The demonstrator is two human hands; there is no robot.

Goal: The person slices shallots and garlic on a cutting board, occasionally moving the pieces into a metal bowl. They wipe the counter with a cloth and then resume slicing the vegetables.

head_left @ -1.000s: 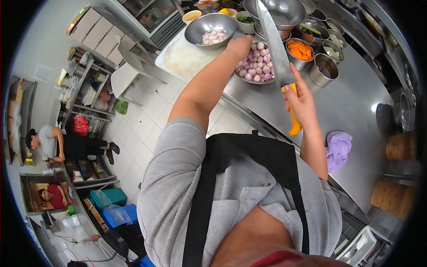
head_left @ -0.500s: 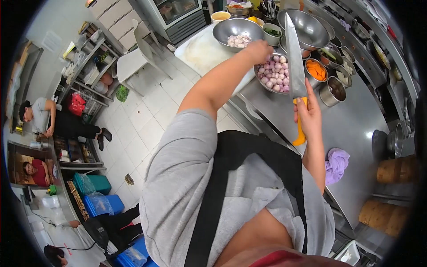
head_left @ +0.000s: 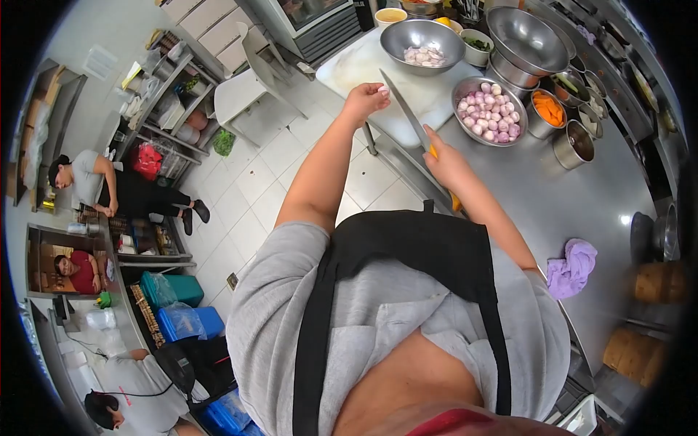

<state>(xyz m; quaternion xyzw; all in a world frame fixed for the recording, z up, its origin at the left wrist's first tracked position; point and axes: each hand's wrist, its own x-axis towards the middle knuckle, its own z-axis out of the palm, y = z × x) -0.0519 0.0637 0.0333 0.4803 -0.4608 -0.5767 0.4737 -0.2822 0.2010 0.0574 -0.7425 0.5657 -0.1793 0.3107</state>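
Small pale peeled shallot (head_left: 382, 89) pinched at the left hand (head_left: 366, 97) fingertips, over the white cutting board (head_left: 363, 65). Right hand (head_left: 445, 161) grips the yellow-handled knife (head_left: 408, 116), blade angled toward the shallot. Bowl of peeled shallots (head_left: 491, 112) stands beside on the steel bench (head_left: 567, 189). No legible writing.

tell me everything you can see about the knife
The knife is a long chef's knife with a plain steel blade and a bright yellow-orange handle. The right hand grips the handle, so only bits of it show above and below the hand. The blade slants up and away over the white cutting board, its tip close to the left hand, which pinches something small and pale.
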